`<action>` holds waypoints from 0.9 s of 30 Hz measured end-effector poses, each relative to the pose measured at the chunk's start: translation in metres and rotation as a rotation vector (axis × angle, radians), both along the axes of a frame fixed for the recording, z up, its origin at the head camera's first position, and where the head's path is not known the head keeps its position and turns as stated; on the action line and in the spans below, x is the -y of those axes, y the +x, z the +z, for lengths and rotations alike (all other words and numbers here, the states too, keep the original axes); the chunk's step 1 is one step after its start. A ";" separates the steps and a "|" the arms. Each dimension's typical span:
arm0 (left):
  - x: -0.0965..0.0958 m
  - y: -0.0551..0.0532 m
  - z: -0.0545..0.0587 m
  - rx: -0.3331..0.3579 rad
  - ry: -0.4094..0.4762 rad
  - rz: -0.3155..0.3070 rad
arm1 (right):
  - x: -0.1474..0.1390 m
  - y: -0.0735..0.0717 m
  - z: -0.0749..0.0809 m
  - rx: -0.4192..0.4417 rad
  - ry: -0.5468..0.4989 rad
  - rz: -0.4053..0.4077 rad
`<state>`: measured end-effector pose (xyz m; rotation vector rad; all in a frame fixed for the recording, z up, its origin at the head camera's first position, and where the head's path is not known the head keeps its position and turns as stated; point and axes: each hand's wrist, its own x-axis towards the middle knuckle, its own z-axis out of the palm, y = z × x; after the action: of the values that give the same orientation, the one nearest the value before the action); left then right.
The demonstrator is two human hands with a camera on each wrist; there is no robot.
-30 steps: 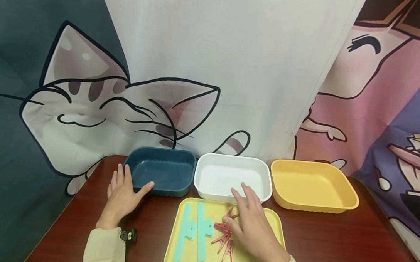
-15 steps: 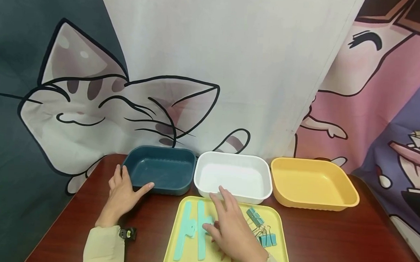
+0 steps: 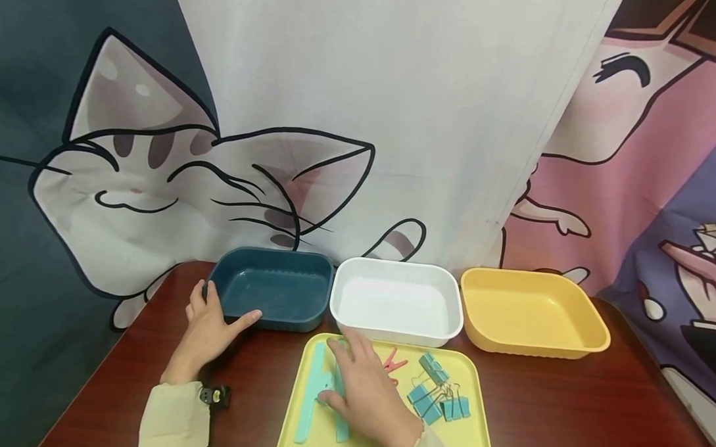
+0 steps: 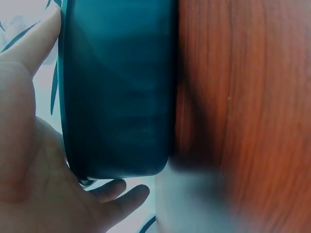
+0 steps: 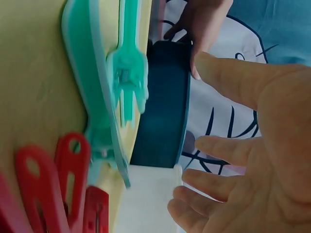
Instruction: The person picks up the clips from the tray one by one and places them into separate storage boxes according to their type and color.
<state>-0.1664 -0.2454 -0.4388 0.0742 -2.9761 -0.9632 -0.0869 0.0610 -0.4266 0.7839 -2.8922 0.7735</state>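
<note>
Tabletop: wood beneath our hands; printed cloth beyond.
Left hand: spread, touching blue bin.
Right hand: spread, empty.
Green clips: under and left of our right, lengthwise away from us.

Cartoon-cat bkgd cloth hangs behind brn wood tbl

In the head view, the left hand spreads its thumb toward two o'clock; the right hand extends loose fingers toward eleven.
</note>
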 end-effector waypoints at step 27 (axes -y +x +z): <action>0.002 0.000 0.001 0.130 0.122 0.029 | 0.018 -0.001 -0.010 0.079 0.087 0.073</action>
<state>-0.1660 -0.2472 -0.4382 0.1874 -3.0188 -1.1799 -0.0877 0.0434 -0.4371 0.8914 -3.0005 0.7045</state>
